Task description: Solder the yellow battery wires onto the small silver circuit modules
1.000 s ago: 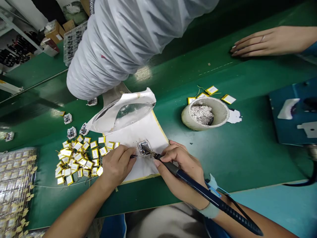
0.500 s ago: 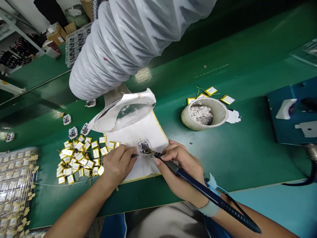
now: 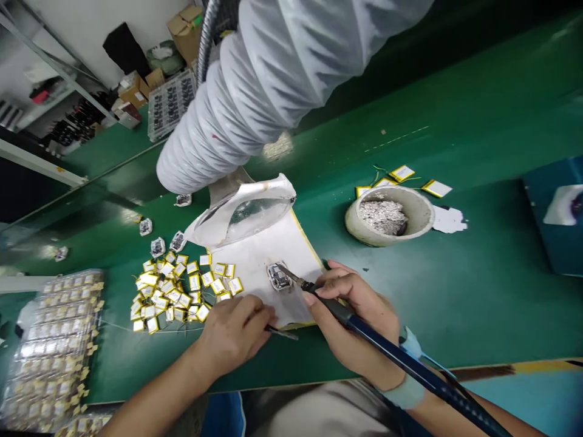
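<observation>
My right hand (image 3: pixel 355 315) grips a dark blue soldering iron (image 3: pixel 387 352) like a pen; its tip rests on a small silver part (image 3: pixel 279 277) lying on a white pad (image 3: pixel 268 258). My left hand (image 3: pixel 234 337) is closed in a pinch on a thin dark tool or wire (image 3: pixel 282 332), just below and left of the part, near the pad's front edge. A pile of small yellow-edged battery cells (image 3: pixel 175 291) lies left of the pad.
A big white ribbed extraction hose (image 3: pixel 273 79) hangs over the green bench, with a magnifier lens (image 3: pixel 248 212) below it. A round bowl of silver scraps (image 3: pixel 387 215) stands at right with a few cells behind. Trays of cells (image 3: pixel 50 346) lie far left.
My left hand has drawn back from the silver part toward me with the thin tool. The view has shifted, and another person's hand at the far right is gone from view.
</observation>
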Motion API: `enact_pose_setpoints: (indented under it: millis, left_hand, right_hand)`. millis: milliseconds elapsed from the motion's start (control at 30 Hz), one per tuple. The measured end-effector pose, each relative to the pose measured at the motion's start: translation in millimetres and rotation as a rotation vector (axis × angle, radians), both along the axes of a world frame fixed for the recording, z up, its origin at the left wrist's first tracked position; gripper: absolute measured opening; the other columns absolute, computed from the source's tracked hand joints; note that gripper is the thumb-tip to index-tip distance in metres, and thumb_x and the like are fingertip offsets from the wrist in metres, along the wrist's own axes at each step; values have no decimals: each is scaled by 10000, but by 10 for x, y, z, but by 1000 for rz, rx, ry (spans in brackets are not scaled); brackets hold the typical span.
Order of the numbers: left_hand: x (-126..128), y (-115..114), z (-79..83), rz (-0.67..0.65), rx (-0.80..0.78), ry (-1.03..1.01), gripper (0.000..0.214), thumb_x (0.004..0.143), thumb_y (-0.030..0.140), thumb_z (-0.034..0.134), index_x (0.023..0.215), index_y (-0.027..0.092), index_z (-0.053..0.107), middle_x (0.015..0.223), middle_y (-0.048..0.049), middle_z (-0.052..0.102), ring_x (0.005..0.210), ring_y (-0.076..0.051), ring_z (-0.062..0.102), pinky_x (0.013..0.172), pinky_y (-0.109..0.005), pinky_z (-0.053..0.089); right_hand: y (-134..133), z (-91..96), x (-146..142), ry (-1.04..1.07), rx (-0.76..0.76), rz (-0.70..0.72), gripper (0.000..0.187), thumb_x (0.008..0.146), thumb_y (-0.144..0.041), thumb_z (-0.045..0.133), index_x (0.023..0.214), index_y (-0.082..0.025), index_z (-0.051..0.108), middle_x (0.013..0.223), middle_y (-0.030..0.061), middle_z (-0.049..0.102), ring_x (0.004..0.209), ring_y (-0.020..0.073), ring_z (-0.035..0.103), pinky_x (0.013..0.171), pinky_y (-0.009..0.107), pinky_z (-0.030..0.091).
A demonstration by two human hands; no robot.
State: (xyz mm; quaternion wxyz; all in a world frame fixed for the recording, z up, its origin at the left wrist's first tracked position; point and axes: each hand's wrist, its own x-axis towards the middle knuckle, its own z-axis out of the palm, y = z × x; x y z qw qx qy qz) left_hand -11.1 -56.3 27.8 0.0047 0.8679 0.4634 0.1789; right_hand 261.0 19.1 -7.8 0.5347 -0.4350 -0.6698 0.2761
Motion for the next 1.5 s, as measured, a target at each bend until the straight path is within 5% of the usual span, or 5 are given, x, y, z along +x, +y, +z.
enact_pose_setpoints:
  millis: [400,600,800,1167,1500]
  left_hand:
    - [-970,596,348,303,-375,53,251,1208,225,771,1402,263,926,1249,-78,914,1074,-265,923,904,-362,745]
    - [-819,469,453,448,-495,-292,324,1187,530,864,1048,237,850,996,-33,833,863,-219,770,777,-328,624]
    - [-272,375,78,547,-680,-548,369,1113,602,929,1116,233,911,983,-48,898,853,-234,803,760,-325,618]
    - [-142,518,47,182,22,-512,339,1368,389,620,1434,232,913,1315,-136,904,1209,-271,886,996,-428,783]
    - [14,594,-151,75,33,-565,145,1245,230,870,1383,271,883,1106,-60,953,979,-217,945,831,-351,813]
  right_hand:
    - [54,-109,-99,80,72,-16,215,1116,-313,907,1014,-340,720,833,-38,805,715,260,820,1123,651,820]
    - [58,-86,-143,103,80,-30,176,1136,-320,864,1027,-333,727,805,-64,759,698,231,789,1146,606,792]
    - [63,-78,-104,84,57,-35,178,1113,-283,879,1028,-345,736,829,-35,806,757,279,831,1138,616,790]
    - [60,-45,-92,65,2,-19,180,1169,-354,860,1057,-321,722,842,-59,814,726,232,836,1130,584,794]
    - [52,41,-56,60,-68,-4,189,1122,-300,868,1014,-332,717,822,-70,804,719,240,850,1140,601,810]
